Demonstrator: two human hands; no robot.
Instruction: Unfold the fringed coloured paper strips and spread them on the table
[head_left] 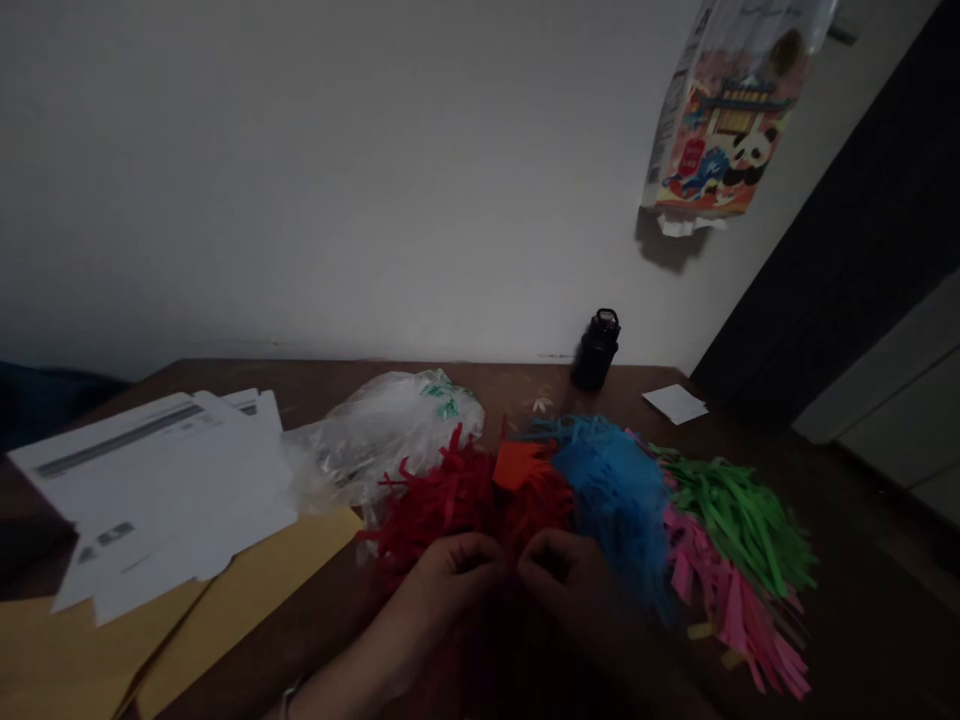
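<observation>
My left hand (459,578) and my right hand (561,572) are close together at the front of the table, each with thumb and fingertips pinched. Between them is red fringed tissue paper (442,505), and both pinches meet at its near side. The exact strip in the fingertips is dark and hard to make out. An orange fringed paper piece (525,466) lies just beyond my fingers. Blue fringed tissue paper (615,480) spreads right of my right hand, with pink fringe (720,600) and green fringe (742,515) farther right.
A crumpled clear plastic bag (382,435) lies behind the red paper. White printed sheets (180,480) and yellow-brown envelopes (277,570) cover the left side. A black bottle (597,350) stands near the wall, left of a small white paper (675,403). A panda-printed bag (731,130) hangs above.
</observation>
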